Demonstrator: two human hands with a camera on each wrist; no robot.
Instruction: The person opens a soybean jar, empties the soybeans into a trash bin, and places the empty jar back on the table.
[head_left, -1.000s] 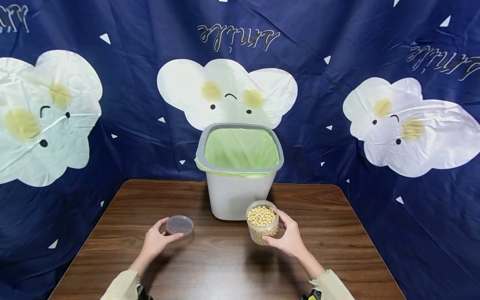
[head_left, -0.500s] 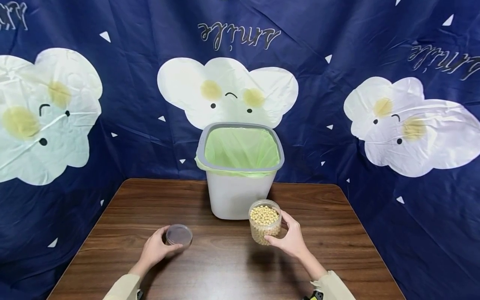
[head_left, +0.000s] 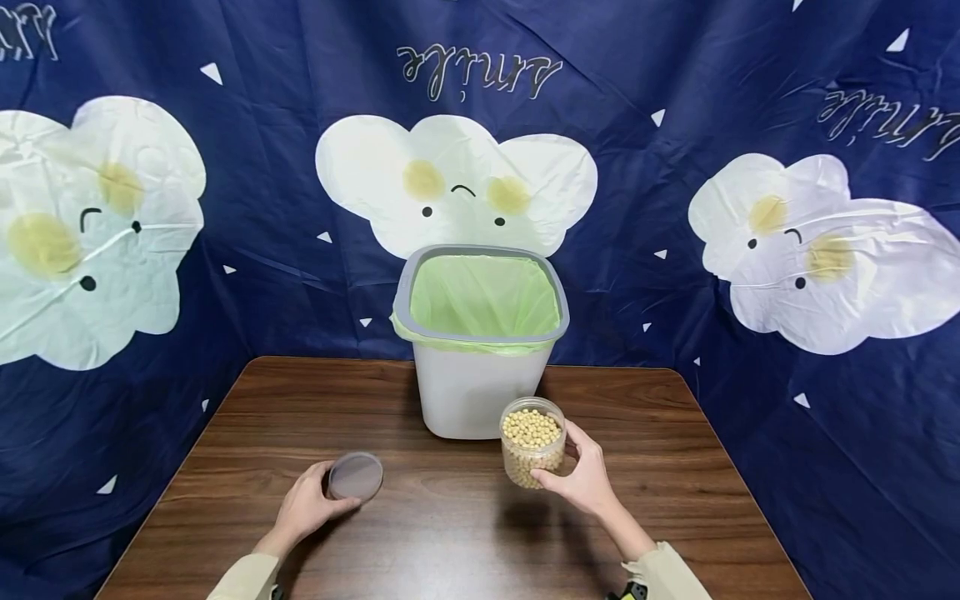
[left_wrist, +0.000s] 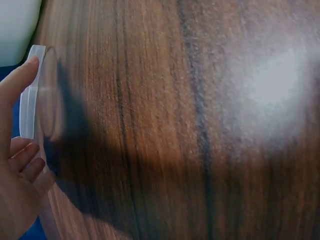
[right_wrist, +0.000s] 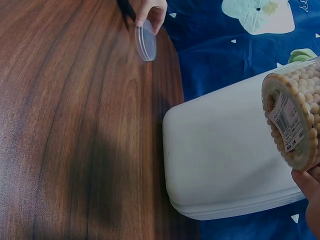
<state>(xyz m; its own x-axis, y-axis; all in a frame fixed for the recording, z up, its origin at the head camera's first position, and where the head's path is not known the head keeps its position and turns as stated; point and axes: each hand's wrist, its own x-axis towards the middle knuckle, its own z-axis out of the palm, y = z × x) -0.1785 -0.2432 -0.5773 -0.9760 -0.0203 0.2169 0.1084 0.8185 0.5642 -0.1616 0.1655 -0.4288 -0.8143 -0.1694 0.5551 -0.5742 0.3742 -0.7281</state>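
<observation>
My left hand (head_left: 306,504) holds a clear round plastic lid (head_left: 356,477) by its edge, thumb on one side and fingers on the other. In the left wrist view the lid (left_wrist: 31,92) appears edge-on, close over the wood, with its shadow beside it. A clear jar (head_left: 531,442) without a lid, filled with soybeans, is gripped by my right hand (head_left: 581,475) above the table. It leans slightly, its open mouth toward the head camera. From the right wrist, a printed label (right_wrist: 287,121) shows on the jar's underside.
A light grey trash bin (head_left: 480,392) with a grey rim and green liner (head_left: 483,300) stands at the table's back, just behind the jar. The brown wooden table (head_left: 420,533) ends at a dark blue curtain (head_left: 622,200) with cloud prints.
My left hand has lowered the lid toward the table and drawn it slightly nearer. My right hand and the jar have shifted a little to the right.
</observation>
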